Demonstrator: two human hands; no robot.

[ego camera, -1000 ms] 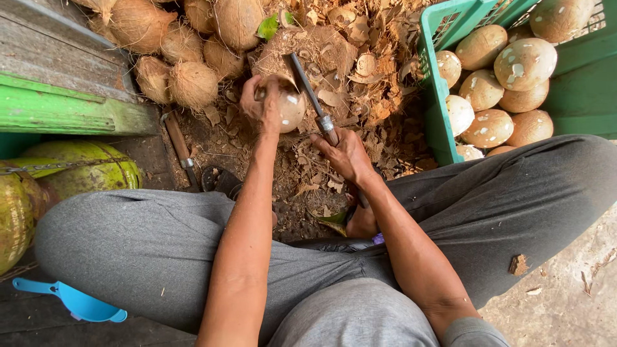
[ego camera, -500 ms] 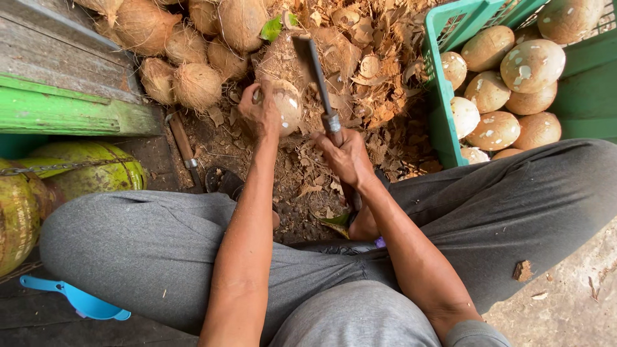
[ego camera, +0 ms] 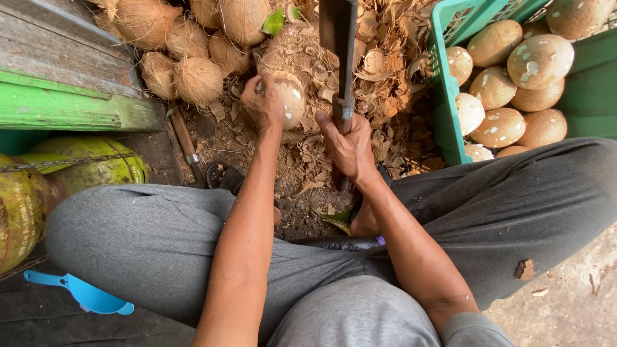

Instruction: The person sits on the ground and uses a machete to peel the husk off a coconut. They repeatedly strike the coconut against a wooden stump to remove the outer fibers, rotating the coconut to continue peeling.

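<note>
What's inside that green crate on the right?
The green crate holds peeled, pale-brown coconuts piled together, about nine showing. Whatever lies beneath them, and the crate's floor, is covered.

Left hand [ego camera: 265, 103] gripping a peeled coconut [ego camera: 289, 97], right hand [ego camera: 348, 149] raising a cleaver [ego camera: 338, 38] — green crate [ego camera: 443, 77] of peeled coconuts beside

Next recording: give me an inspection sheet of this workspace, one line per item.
Surface: ground covered in dry husk scraps.
Job's things: partly peeled coconut; long blade raised upright.
Clutter: husked coconuts piled beyond; tool lying on the ground; blue scoop.
Grippers: left hand holds the coconut; right hand grips the blade's handle.
Cables: nothing seen.
Surroundings: green crate holding peeled coconuts; green coconuts; green plank.
</note>
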